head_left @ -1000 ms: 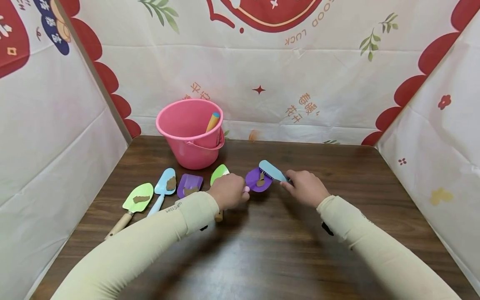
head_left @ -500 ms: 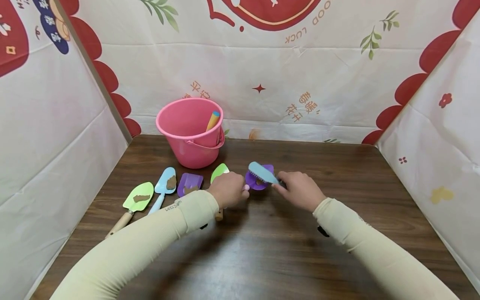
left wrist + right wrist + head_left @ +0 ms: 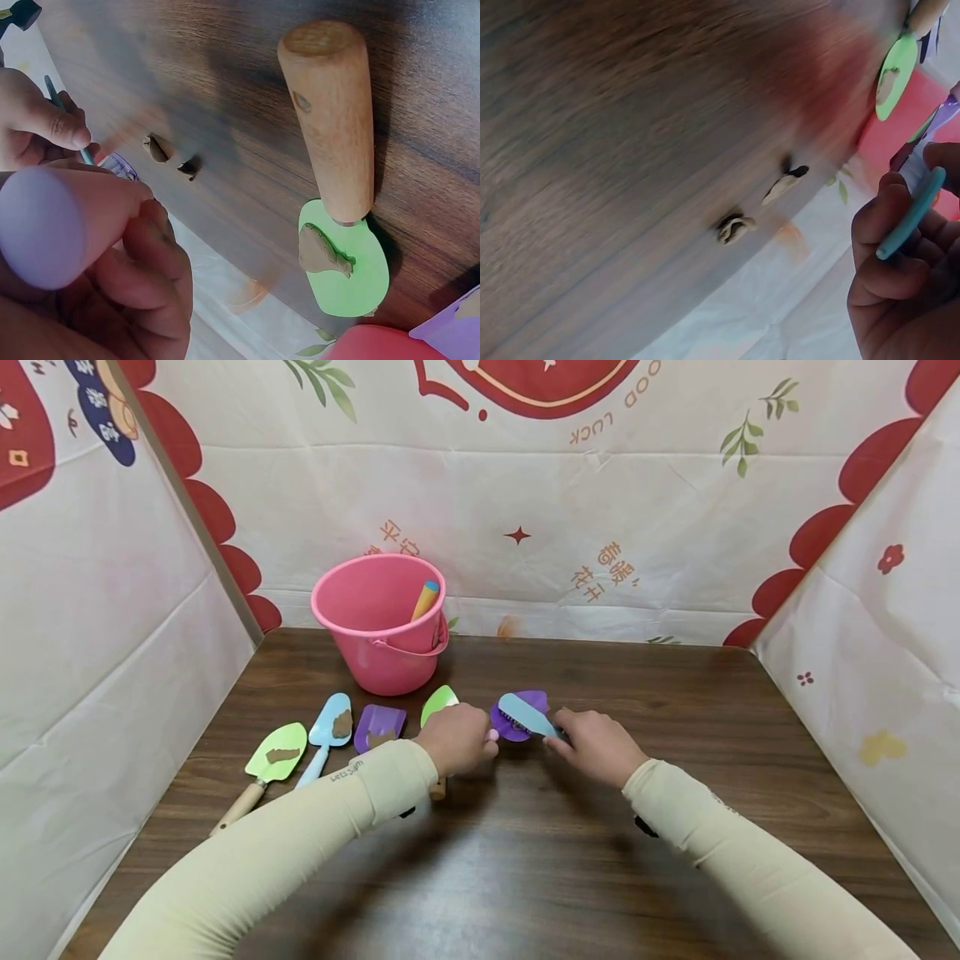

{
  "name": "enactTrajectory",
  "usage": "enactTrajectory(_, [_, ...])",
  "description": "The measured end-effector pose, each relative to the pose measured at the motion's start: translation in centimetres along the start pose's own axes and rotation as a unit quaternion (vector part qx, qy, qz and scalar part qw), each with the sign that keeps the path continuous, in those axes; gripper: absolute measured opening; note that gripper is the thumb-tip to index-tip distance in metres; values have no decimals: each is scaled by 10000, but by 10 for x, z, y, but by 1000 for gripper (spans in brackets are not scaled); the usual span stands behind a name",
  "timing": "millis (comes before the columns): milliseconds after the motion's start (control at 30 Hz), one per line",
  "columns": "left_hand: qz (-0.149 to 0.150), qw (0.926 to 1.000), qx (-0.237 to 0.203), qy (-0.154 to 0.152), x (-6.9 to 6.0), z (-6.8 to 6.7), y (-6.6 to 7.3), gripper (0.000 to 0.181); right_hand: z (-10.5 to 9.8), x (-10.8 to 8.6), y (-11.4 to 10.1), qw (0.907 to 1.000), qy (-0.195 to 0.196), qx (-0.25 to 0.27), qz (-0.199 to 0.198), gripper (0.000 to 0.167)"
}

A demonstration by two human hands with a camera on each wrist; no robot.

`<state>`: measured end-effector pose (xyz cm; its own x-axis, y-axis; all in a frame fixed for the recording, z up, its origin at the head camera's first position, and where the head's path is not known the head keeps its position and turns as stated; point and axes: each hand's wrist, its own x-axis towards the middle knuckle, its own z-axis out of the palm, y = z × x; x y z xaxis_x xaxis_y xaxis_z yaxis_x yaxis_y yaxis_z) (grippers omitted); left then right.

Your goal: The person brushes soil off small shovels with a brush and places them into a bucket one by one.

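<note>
The left hand [image 3: 459, 740] grips the pinkish handle [image 3: 45, 225] of a purple shovel [image 3: 534, 699], whose round blade is held out to the right. In the right hand [image 3: 600, 745] is a light blue brush [image 3: 525, 713], its bristles down over the purple blade and hiding part of it. The right wrist view shows the fingers curled round the brush's blue handle [image 3: 911, 217]. Beside and partly under the left hand lies a green shovel [image 3: 349, 289] with a wooden handle and a brown lump [image 3: 319, 251] on its blade.
A pink bucket [image 3: 386, 660] holding an orange-and-blue stick [image 3: 426, 600] stands at the back left. Left of the hands lie a purple scoop [image 3: 380, 722], a blue shovel [image 3: 327, 727] and another green shovel [image 3: 276, 752], each with brown material. Two small brown pieces show in the right wrist view.
The brush has swung left and down across the purple blade, and the right hand has shifted slightly left with it. The left hand keeps its grip, nearly unmoved.
</note>
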<state>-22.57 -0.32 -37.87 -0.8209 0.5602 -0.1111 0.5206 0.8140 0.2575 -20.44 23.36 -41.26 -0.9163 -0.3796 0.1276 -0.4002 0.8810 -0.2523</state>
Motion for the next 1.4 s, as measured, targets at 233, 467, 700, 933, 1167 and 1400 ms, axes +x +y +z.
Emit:
enactTrajectory(233, [-72,9999,-26,-105,0,-1,0,30,0,1,12,9999,-103,5,122,24])
enactTrajectory(467, [-147,9998,-62,-109,0,-2,-1,30,-4,3,23,9996,20,69,278,20])
enactTrajectory(700, [-217,9996,-79,-154,-1,-3,-2,31,-7,1,10,9995,203,144,219,19])
enactTrajectory(933, [-236,9996,-26,-144,-1,-3,-3,29,-4,-6,-12,9988,14,56,-489,22])
enactTrajectory(1167, [-186,9997,-47,-146,-2,-2,-2,31,-1,-11,-6,9994,-2,-189,-300,21])
enactTrajectory(1400, [-193,9997,-97,-129,-3,-1,-2,31,-1,-9,15,9994,-22,-345,-20,28])
